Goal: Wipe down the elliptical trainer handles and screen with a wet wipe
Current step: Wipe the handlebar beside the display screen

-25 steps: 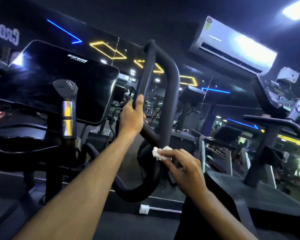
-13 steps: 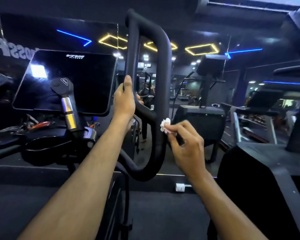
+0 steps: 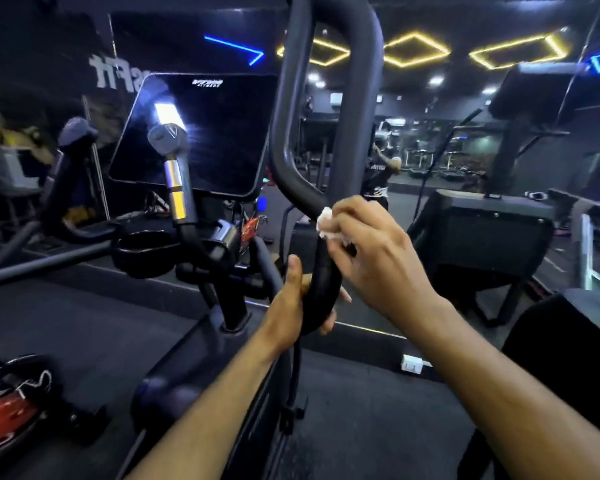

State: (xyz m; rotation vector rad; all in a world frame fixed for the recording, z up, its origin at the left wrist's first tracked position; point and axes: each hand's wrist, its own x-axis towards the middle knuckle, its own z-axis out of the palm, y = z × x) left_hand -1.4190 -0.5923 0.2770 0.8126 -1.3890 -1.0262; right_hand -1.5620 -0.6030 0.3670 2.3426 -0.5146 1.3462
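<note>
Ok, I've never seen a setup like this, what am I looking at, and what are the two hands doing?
There is no robot here. The single picture comes from a camera on a person's head, looking forward and down at their own arms in a dim gym. The big black loop in front is the handle of an elliptical trainer. The left hand grips the loop's bottom curve. The right hand pinches a small white wipe against the bar just above. To the left stands the dark screen, with a shorter handle with metal bands in front of it and a cup holder below.
</note>
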